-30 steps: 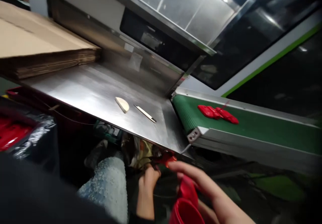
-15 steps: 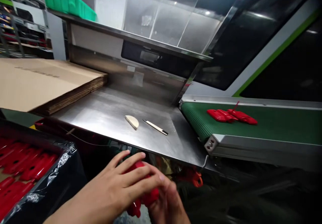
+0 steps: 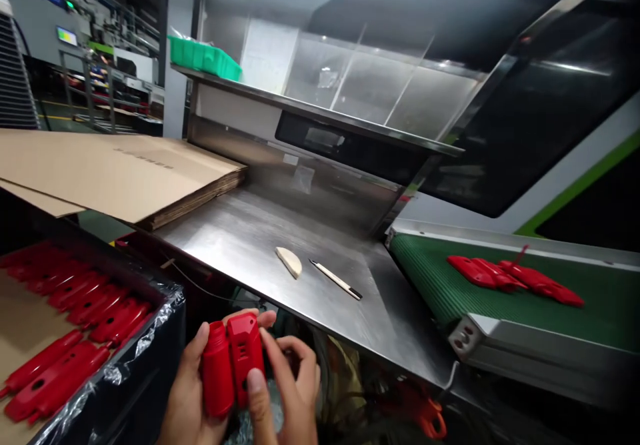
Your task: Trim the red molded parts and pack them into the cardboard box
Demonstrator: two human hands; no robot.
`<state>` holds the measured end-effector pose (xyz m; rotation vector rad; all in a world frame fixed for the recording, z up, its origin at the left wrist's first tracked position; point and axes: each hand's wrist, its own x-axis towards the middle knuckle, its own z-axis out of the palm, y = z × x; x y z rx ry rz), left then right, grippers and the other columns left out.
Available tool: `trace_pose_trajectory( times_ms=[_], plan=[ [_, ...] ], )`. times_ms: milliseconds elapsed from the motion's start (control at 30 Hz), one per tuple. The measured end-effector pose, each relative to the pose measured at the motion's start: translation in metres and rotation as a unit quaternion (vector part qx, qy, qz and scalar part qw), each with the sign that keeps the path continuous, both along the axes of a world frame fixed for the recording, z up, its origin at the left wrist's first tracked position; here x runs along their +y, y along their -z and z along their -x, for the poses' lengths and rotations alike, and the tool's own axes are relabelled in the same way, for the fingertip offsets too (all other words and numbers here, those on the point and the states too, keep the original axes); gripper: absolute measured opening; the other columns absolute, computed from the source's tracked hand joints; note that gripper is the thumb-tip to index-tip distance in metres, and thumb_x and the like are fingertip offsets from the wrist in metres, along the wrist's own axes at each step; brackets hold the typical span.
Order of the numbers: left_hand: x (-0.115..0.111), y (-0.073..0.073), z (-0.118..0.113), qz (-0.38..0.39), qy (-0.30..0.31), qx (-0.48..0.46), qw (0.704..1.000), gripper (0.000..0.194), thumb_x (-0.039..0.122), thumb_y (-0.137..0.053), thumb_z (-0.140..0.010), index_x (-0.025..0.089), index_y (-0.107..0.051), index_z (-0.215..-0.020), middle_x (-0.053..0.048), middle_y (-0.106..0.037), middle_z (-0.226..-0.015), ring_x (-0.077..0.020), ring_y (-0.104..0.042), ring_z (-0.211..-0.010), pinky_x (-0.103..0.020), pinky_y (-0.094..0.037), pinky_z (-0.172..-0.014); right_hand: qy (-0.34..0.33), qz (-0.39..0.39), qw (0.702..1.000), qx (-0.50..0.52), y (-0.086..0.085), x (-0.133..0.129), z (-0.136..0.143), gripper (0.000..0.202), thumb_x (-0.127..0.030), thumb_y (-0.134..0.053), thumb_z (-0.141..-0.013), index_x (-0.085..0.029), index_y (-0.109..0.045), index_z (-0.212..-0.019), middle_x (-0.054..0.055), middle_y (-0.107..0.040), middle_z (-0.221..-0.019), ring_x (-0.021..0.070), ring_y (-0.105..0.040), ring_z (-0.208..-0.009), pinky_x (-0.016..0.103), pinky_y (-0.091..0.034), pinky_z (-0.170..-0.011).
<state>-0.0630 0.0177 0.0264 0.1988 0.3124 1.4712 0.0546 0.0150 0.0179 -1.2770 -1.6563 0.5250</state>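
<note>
Two red plastic parts lie side by side at the bottom centre, a rounded one with a ridged neck [image 3: 217, 371] and a flatter one with small slots [image 3: 245, 351]. My left hand [image 3: 187, 391] is wrapped round them from the left and below. My right hand [image 3: 287, 385] grips the flatter part at its right side, thumb on its face. Beyond them, a cream half-round piece [image 3: 289, 262] and a white pen-like tool with a black end [image 3: 336, 279] rest on the metal table [image 3: 250, 231].
A lined box [image 3: 173, 298] of red parts stands at left, below stacked cardboard [image 3: 125, 171]. Red parts [image 3: 515, 277] lie on the green conveyor [image 3: 425, 258] at right. A green tray [image 3: 203, 58] sits on the shelf. Orange-handled tool [image 3: 433, 418] hangs below the table edge.
The view has shifted, showing more at the left. My hands have turned and moved apart slightly, exposing the red parts they covered before.
</note>
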Motion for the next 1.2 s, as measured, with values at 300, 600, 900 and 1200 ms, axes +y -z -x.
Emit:
trace_pose_trajectory(
  times_ms=[300,600,900,1200],
  plan=[
    [-0.013,-0.013,0.016,-0.112,0.006,0.102,0.988,0.057,0.045,-0.025,-0.093,0.013,-0.064,-0.119,-0.016,-0.068,-0.099,-0.0314,-0.063,-0.081,-0.044,-0.048,-0.076,0.098,0.01,0.962,-0.255,-0.058,0.197,-0.021,0.025,-0.035,-0.058,-0.087,-0.016,-0.06,-0.102,0.008,-0.058,-0.112,0.0228,-0.053,-0.107,0.048,-0.042,-0.096],
    [-0.013,-0.004,0.032,-0.076,-0.057,0.111,0.989,0.047,0.044,-0.034,-0.094,0.017,-0.066,-0.114,-0.01,-0.07,-0.098,-0.0231,-0.063,-0.079,-0.035,-0.05,-0.072,-0.025,0.012,0.971,-0.238,-0.055,0.095,-0.008,0.027,-0.043,-0.048,-0.091,-0.022,-0.047,-0.107,0.001,-0.062,-0.091,0.0148,-0.061,-0.079,0.028,-0.049,-0.072],
    [-0.01,0.008,0.001,0.047,-0.081,0.255,0.962,0.041,0.05,-0.061,-0.082,0.015,-0.071,-0.1,-0.006,-0.074,-0.091,-0.0286,-0.065,-0.094,-0.032,-0.053,-0.075,-0.094,-0.168,0.957,-0.215,-0.049,0.008,0.016,0.038,-0.023,-0.042,-0.095,-0.019,-0.046,-0.132,0.008,-0.062,-0.095,0.0193,-0.061,-0.08,0.032,-0.053,-0.069],
    [-0.004,-0.026,-0.008,-0.004,-0.089,0.112,0.99,0.041,0.048,-0.055,-0.088,0.013,-0.07,-0.102,-0.008,-0.072,-0.088,-0.024,-0.066,-0.085,-0.032,-0.054,-0.074,-0.073,-0.251,0.954,-0.147,-0.048,-0.014,0.002,0.043,-0.01,-0.052,-0.089,-0.015,-0.049,-0.132,0.009,-0.063,-0.1,0.0164,-0.06,-0.085,0.03,-0.05,-0.075]
  ],
)
